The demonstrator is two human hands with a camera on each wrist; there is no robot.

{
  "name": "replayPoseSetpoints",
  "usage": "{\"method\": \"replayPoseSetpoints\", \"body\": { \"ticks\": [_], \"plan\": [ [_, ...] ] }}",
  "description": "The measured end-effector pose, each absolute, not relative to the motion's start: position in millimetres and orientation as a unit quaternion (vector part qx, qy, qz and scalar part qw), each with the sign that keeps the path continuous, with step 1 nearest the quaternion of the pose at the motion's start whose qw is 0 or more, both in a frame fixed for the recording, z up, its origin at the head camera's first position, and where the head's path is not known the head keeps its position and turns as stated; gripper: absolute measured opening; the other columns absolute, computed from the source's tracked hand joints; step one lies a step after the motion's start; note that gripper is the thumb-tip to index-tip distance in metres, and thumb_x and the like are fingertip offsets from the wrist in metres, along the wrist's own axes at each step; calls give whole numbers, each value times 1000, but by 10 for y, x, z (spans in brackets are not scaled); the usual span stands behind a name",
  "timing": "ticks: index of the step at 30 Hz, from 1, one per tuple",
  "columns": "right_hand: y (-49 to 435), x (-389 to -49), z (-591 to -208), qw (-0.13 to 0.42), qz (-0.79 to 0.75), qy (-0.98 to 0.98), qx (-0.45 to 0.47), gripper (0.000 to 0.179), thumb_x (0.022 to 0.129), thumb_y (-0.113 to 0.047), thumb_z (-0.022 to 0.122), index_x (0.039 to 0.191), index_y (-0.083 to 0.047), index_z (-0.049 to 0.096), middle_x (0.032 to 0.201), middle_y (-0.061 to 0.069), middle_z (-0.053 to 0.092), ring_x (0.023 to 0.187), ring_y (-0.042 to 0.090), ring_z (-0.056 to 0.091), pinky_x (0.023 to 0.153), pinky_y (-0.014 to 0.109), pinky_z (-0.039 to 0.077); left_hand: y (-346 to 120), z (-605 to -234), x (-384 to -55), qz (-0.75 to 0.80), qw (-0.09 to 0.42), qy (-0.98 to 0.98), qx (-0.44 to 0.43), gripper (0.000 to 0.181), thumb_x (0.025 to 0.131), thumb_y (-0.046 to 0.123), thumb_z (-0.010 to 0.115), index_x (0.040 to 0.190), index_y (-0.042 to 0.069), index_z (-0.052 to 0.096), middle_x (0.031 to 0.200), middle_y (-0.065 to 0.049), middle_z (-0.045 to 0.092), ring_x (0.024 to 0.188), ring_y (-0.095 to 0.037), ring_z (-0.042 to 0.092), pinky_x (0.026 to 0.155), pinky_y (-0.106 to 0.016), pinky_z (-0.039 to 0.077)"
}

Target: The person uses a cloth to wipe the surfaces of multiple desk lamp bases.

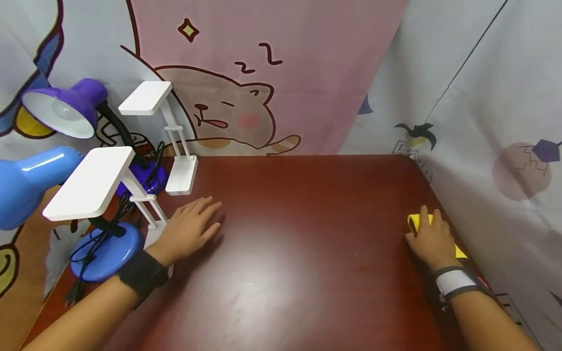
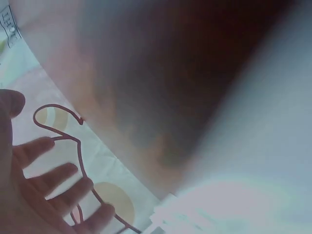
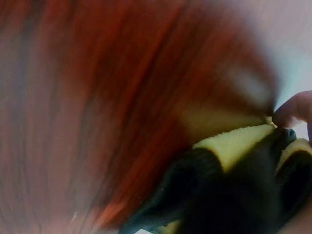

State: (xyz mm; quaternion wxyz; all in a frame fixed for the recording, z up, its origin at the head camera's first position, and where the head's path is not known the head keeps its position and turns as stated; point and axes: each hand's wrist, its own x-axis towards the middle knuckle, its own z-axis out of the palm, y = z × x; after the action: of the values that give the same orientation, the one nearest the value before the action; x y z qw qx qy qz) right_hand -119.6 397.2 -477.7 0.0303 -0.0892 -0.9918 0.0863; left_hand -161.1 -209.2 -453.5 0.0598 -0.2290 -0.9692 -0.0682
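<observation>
At the right edge of the brown table [image 1: 307,204], my right hand [image 1: 432,243] grips a yellow cloth [image 1: 413,222], which shows on both sides of the hand. In the right wrist view the cloth [image 3: 239,144] is folded, yellow on one face and black on the other, with a fingertip at its edge. My left hand [image 1: 189,229] is over the table's left part with fingers spread and nothing in it. Right beside it stands the nearer white lamp [image 1: 90,183]. The left wrist view shows the left hand [image 2: 44,190] with its fingers apart.
A second white lamp [image 1: 181,175] stands at the back left. A purple lamp [image 1: 66,107] and a blue lamp [image 1: 107,251] with black cords [image 1: 94,246] crowd the left edge. Printed curtains [image 1: 316,73] border the back and right sides.
</observation>
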Motion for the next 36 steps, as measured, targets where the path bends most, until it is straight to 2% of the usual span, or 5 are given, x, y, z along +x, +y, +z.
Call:
{"method": "replayPoseSetpoints", "body": {
  "ticks": [9, 13, 19, 24, 36],
  "plan": [
    [3981, -1133, -4688, -13, 84, -989, -123, 101, 82, -26, 70, 155, 5, 8, 143, 48, 16, 110, 73, 34, 70, 79, 40, -2641, -4477, -1047, -126, 138, -966, -179, 28, 88, 21, 72, 110, 4, 68, 111, -16, 65, 104, -37, 61, 82, -58, 51],
    [3975, -1129, -4661, -41, 91, -987, -129, 102, 82, -23, 69, 155, 7, 4, 143, 49, 12, 104, 74, 37, 65, 77, 41, -2928, -4455, -1002, -114, 116, -983, -83, 19, 90, 22, 70, 92, 3, 67, 93, -17, 64, 84, -35, 60, 64, -53, 49],
    [4014, -1152, -4639, -74, 98, -985, -123, 109, 80, -22, 69, 155, 5, -4, 146, 49, 5, 104, 76, 35, 67, 80, 40, -3145, -4494, -1066, -164, 2, -986, 36, 47, 92, 30, 69, 117, -6, 54, 102, -30, 60, 71, -32, 62, 50, -40, 50],
    [4042, -1163, -4635, -65, 99, -986, -113, 110, 74, -18, 72, 155, 4, 0, 142, 47, 11, 98, 73, 39, 64, 77, 41, -3099, -4519, -1177, -182, -99, -977, 42, 82, 93, 46, 65, 143, -11, 32, 119, -38, 52, 87, -42, 62, 61, -46, 55],
    [4010, -1208, -4691, -48, 96, -988, -114, 105, 76, -14, 68, 156, 2, 3, 144, 46, 12, 103, 73, 38, 72, 82, 36, -2580, -4558, -1504, -214, -106, -971, -27, 79, 92, 49, 66, 138, -10, 39, 119, -33, 59, 91, -35, 65, 74, -48, 58]
  ]
}}
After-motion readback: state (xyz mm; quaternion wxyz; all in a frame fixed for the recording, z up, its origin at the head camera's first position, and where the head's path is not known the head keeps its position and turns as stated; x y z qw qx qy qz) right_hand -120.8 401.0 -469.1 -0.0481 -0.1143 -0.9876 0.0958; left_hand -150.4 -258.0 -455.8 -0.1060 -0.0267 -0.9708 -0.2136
